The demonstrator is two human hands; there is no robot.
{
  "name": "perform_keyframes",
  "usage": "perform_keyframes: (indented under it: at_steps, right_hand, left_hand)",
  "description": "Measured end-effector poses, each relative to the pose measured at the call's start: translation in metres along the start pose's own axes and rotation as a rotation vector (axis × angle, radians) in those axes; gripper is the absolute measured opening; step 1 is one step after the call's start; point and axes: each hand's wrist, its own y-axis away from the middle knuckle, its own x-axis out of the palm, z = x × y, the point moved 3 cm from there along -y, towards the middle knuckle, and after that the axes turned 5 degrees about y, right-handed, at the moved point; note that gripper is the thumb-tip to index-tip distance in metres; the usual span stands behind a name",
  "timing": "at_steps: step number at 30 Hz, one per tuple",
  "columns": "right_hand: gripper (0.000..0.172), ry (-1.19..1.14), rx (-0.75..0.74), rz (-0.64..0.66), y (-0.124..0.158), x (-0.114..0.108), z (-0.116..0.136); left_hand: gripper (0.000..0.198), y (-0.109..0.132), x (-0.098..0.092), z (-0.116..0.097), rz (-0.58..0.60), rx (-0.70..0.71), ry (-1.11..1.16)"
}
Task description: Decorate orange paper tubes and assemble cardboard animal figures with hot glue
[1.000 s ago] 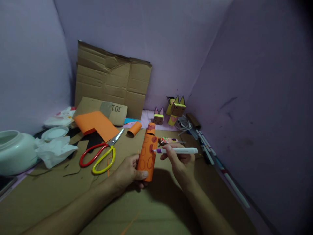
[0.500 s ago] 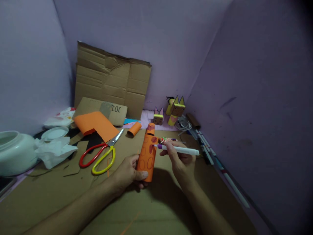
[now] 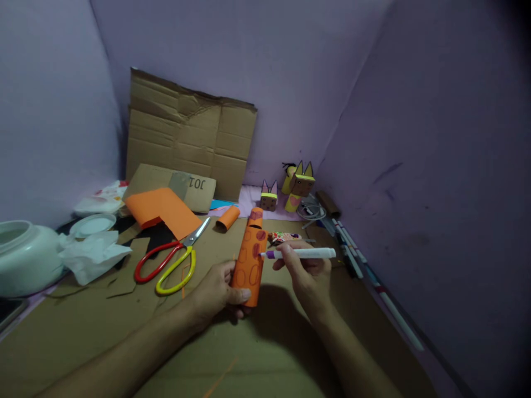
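Left hand (image 3: pixel 219 290): I'm gripping the spotted orange paper tube (image 3: pixel 250 265), over the bench (image 3: pixel 257 359), short of its far edge | Right hand (image 3: pixel 306 276): I'm pinching the white marker (image 3: pixel 317 253), tip at a dark spot (image 3: pixel 256 250) | Scissors (image 3: pixel 186 243) lie toward the bench's left edge

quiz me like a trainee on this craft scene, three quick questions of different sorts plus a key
1. Multiple choice: what does the right hand hold?
(a) a spoon
(b) a white marker
(c) a ruler

2. True or false: the scissors lie nearer the left hand than the right.

3. Fill in: the left hand grips an orange ___ marked with drawn ovals.

Key: 1. b; 2. true; 3. tube
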Motion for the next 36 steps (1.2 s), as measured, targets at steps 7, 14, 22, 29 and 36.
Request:
perform_keyframes:
  at_steps: [7, 14, 22, 29, 36]
  right_hand:
    - [0.020, 0.002, -0.002, -0.016, 0.000, 0.000, -0.002]
    - [0.018, 0.024, -0.055, -0.045, -0.002, 0.000, 0.003]
    - [0.018, 0.004, -0.053, -0.055, -0.002, 0.000, 0.001]
    - [0.022, 0.000, -0.010, -0.044, -0.001, -0.001, -0.001]
    - [0.020, -0.009, 0.010, 0.000, 0.000, 0.000, -0.003]
  left_hand:
    - [0.044, 0.000, 0.000, 0.000, 0.022, 0.012, 0.005]
    - [0.044, -0.004, -0.003, 0.005, 0.013, 0.001, 0.025]
    - [0.047, 0.002, 0.002, -0.003, -0.006, -0.005, -0.003]
    - [0.048, -0.005, -0.003, 0.006, 0.003, 0.002, 0.007]
    - [0.050, -0.005, -0.004, 0.004, -0.003, 0.005, 0.006]
